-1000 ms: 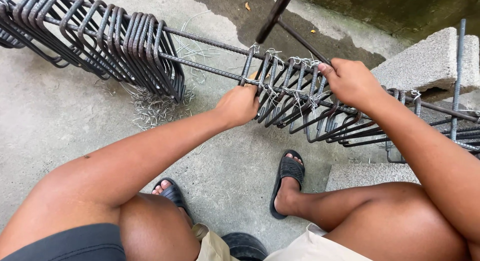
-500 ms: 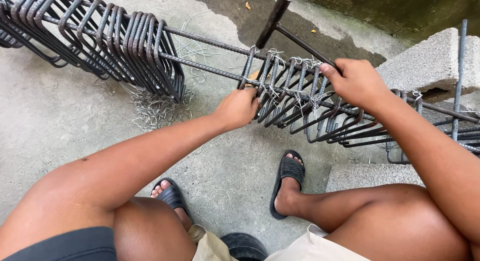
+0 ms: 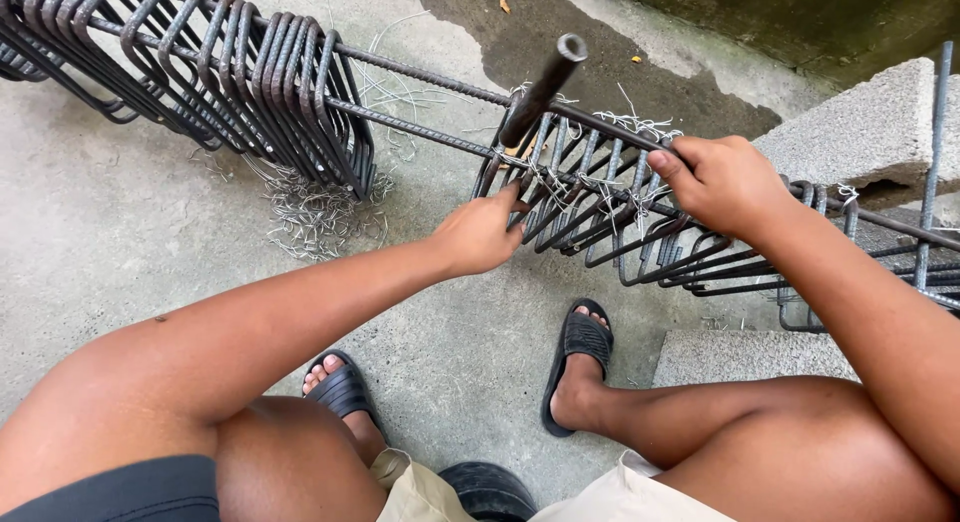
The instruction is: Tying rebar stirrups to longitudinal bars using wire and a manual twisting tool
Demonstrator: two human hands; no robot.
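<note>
A steel rebar cage (image 3: 420, 132) of long bars and square stirrups runs across the concrete floor. My left hand (image 3: 482, 232) pinches a stirrup at the near side of a tied bunch of stirrups (image 3: 590, 207). My right hand (image 3: 722, 182) grips the top long bar over that bunch. A dark metal pipe tool (image 3: 542, 90) sticks up from the cage between my hands, held by neither. Thin tie wire (image 3: 625, 124) is twisted around the joints.
A loose bunch of untied stirrups (image 3: 250, 92) hangs on the bars at the left, with scraps of cut wire (image 3: 315, 214) on the floor below. Concrete blocks (image 3: 860, 127) prop the cage at right. My sandalled feet (image 3: 580, 357) rest under it.
The pipe tool has swung up and toward me. My right hand has shifted slightly along the top bar; my left hand stays on the stirrup.
</note>
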